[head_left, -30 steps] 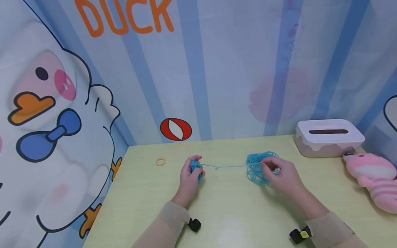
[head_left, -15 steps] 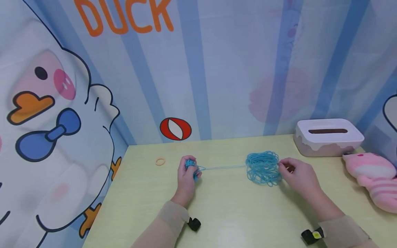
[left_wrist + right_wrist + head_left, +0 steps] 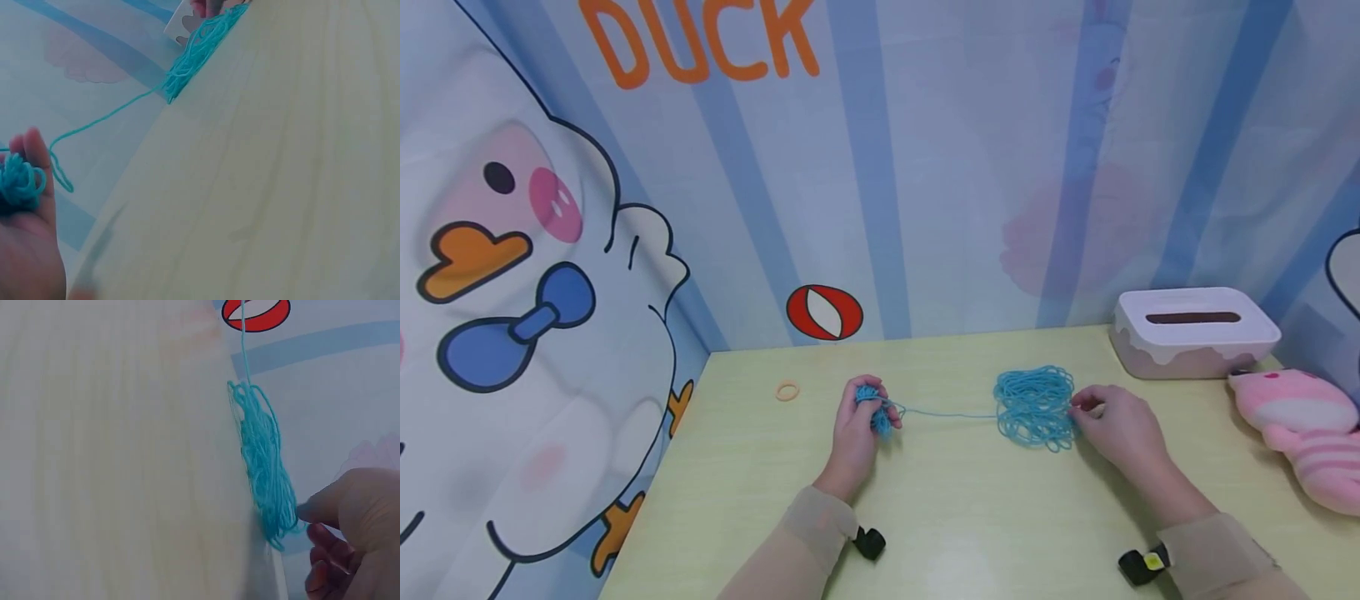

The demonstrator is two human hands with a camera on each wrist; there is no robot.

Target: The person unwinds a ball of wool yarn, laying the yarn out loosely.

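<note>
Blue heaped yarn (image 3: 1036, 408) lies below and right of frame centre, its edge pinched between the right hand's (image 3: 1117, 425) fingers, perhaps for steadiness; below centre, the left hand's (image 3: 854, 437) curled fingers grip a wound bundle (image 3: 882, 423), probably keeping it compact.

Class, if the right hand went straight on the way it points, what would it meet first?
The pile of looped blue yarn: the right hand points at its edge and seems to touch it, though depth is hard to judge.
</note>
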